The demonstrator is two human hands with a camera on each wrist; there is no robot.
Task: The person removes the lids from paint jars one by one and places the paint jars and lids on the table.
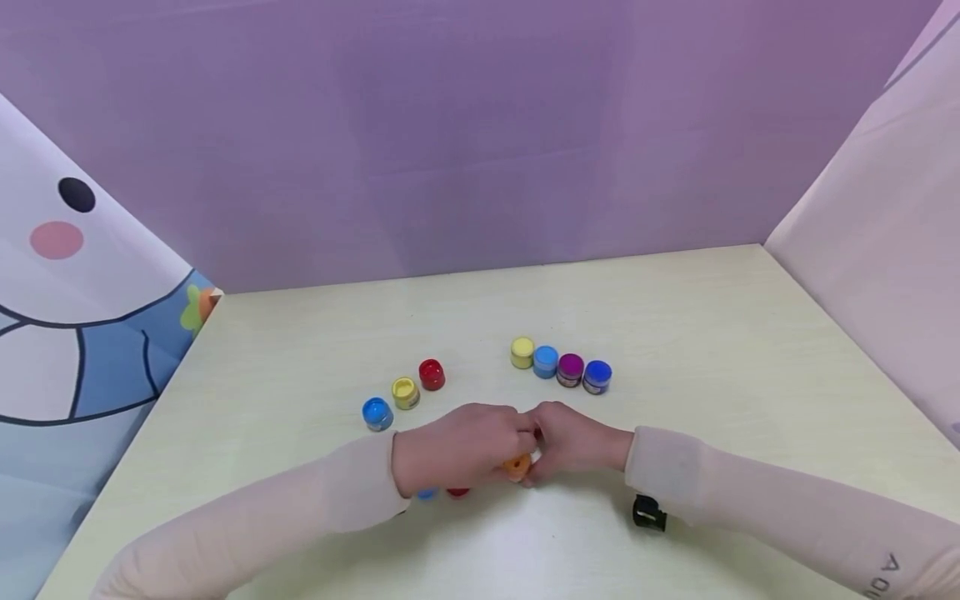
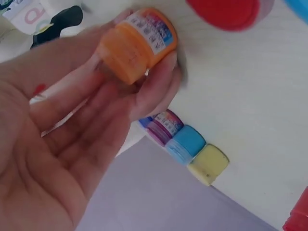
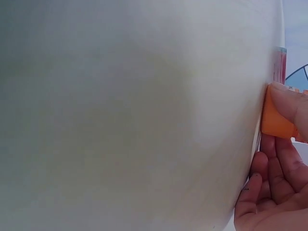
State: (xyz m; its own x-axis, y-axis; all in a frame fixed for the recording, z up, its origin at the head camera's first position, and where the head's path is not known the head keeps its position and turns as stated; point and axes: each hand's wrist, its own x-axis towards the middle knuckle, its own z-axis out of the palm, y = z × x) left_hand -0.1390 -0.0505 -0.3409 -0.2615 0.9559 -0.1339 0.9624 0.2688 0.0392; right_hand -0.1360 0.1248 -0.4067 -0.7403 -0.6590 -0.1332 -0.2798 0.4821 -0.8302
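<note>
Both hands meet over the tabletop around a small orange paint jar [image 1: 517,467]. My left hand [image 1: 472,442] pinches it between thumb and fingers. From the other side, my right hand [image 1: 573,439] grips it too, its thumb against the orange side in the right wrist view. A printed label shows on the orange jar [image 2: 149,33] in the left wrist view, where the jar is tilted. Part of the jar is hidden by the fingers. Partly covered by the left forearm are a blue jar [image 1: 426,493] and a red jar [image 1: 457,492].
Beyond the left hand stand blue [image 1: 377,413], yellow [image 1: 406,392] and red [image 1: 431,374] jars, spaced apart. Further right is a tight row: pale yellow [image 1: 522,352], light blue [image 1: 545,362], purple [image 1: 570,370] and dark blue [image 1: 597,377]. A black object [image 1: 648,512] shows below the right sleeve.
</note>
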